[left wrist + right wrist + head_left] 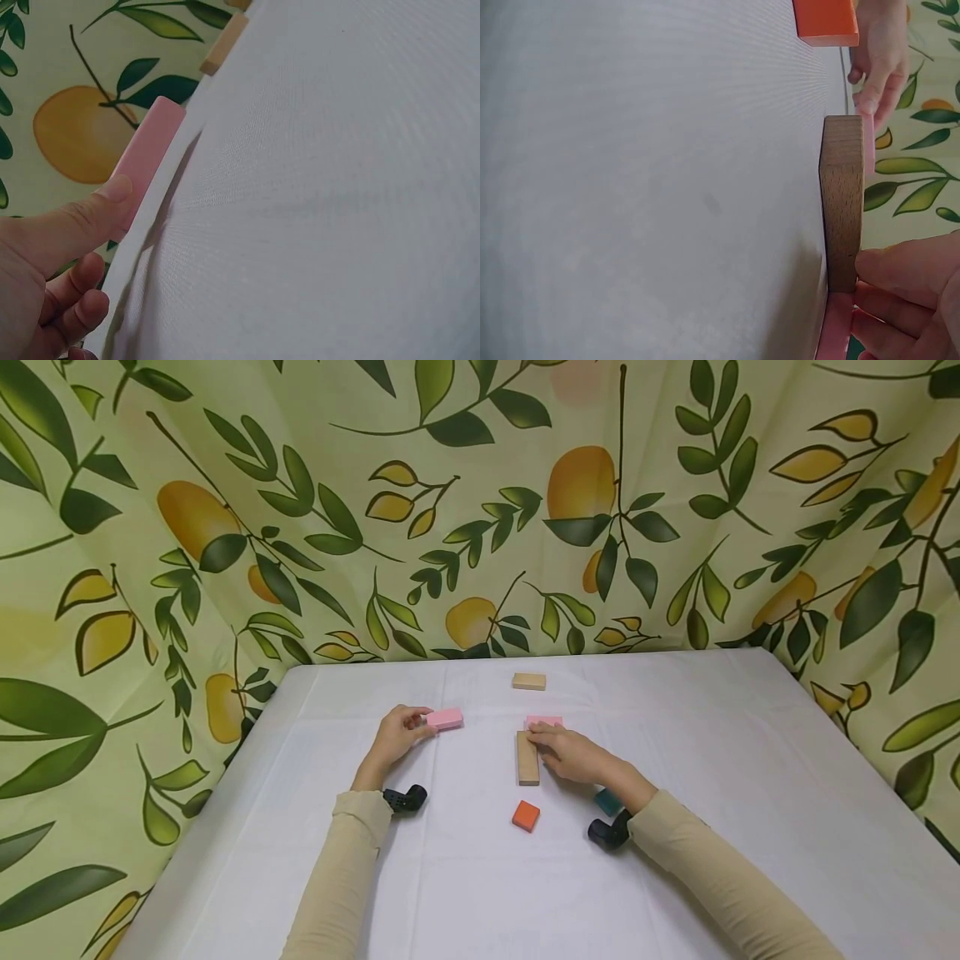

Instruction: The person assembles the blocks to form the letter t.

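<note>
Placing blocks looks to be the step in hand, with 2 pink pieces in play about the plank (528,760), which lies flat on the bench (465,893). Left of the plank's far end, the left hand (396,735) pinches the left pink block (447,719) near its left end. At the plank's far end, the right hand (573,756) has digits against the plank and close to the right pink block (551,721), which lies crosswise there; I cannot tell whether that grip pinches or merely rests. The next move, I judge, calls for a steady right hand, lest the plank be nudged, and a controlled carry of the left pink block toward it.

Fingers hide part of the right pink block in the head view; the right wrist view shows it meeting the plank but cuts it off below. Whether the left pink block touches the bench is hard to make out. Right of the plank's near end, the teal block (607,802) is partly covered by the right wrist. Beyond the plank lies the far block (529,682); on its near side, the orange block (526,816).
</note>
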